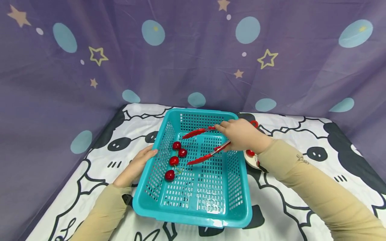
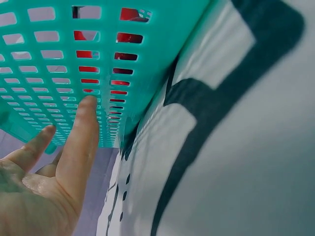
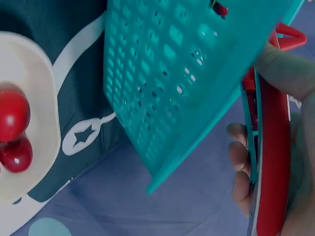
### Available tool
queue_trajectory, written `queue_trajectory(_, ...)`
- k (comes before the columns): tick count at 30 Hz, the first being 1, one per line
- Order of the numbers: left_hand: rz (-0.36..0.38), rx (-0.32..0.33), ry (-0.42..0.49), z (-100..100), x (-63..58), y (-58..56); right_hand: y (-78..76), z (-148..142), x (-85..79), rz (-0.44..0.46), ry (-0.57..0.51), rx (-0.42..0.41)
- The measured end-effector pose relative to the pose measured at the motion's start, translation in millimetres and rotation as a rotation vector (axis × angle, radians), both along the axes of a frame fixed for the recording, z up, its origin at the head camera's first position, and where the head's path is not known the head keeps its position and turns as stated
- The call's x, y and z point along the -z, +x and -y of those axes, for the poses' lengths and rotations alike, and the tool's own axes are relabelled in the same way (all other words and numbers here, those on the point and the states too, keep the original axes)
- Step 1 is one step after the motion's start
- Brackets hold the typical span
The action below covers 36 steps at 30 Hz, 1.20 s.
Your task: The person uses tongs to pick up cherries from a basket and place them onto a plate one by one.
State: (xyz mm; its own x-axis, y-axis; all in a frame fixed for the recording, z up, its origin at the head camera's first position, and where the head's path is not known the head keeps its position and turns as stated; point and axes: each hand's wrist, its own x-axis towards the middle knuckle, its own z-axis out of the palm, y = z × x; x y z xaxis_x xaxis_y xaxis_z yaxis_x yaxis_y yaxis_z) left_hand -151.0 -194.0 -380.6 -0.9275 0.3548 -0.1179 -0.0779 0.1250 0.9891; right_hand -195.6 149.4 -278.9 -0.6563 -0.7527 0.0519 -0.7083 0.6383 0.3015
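Observation:
My right hand (image 1: 242, 134) grips a pair of red-tipped tongs (image 1: 200, 158) over the right side of a turquoise plastic basket (image 1: 193, 219). The tongs' arms are spread apart, tips pointing left, with nothing between them. Several dark red cherries (image 1: 174, 161) with stems lie along the left part of the basket floor. My left hand (image 1: 140, 164) rests against the basket's left side, and in the left wrist view its extended fingers (image 2: 81, 147) touch the slotted wall. Red handles (image 3: 275, 157) of the tongs fill my right palm in the right wrist view.
Right of the basket, partly hidden by my right forearm, stands a white bowl (image 1: 252, 161) holding red fruit (image 3: 16, 155). A black-and-white patterned cloth (image 1: 289, 134) covers the table. Behind it hangs a purple curtain (image 1: 193, 60) with stars and dots.

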Motion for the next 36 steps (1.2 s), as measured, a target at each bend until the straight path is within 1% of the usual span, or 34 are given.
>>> queue_trajectory(5, 0.013, 0.004, 0.029, 0.0, 0.7, -0.6, -0.1, 8.3, 5.6, -0.020, -0.003, -0.038)
queue_trajectory(8, 0.017, 0.005, 0.042, -0.6, 0.3, -1.5, -0.4, 11.9, 6.0, -0.025, 0.010, -0.044)
queue_trajectory(15, 0.015, 0.001, 0.046, -1.4, -0.6, -2.8, -0.7, 20.0, 7.8, -0.019, 0.055, -0.023)
queue_trajectory(21, 0.015, 0.009, 0.047, -0.9, 0.2, -1.8, -1.0, 27.0, 12.3, 0.019, 0.087, -0.003)
queue_trajectory(25, 0.005, 0.014, 0.035, -0.6, -0.5, -1.5, -0.9, 26.8, 14.6, 0.026, 0.078, -0.001)
queue_trajectory(36, -0.005, 0.010, 0.013, -1.5, -3.2, 0.9, 1.0, 22.8, 18.4, 0.022, 0.009, -0.041)
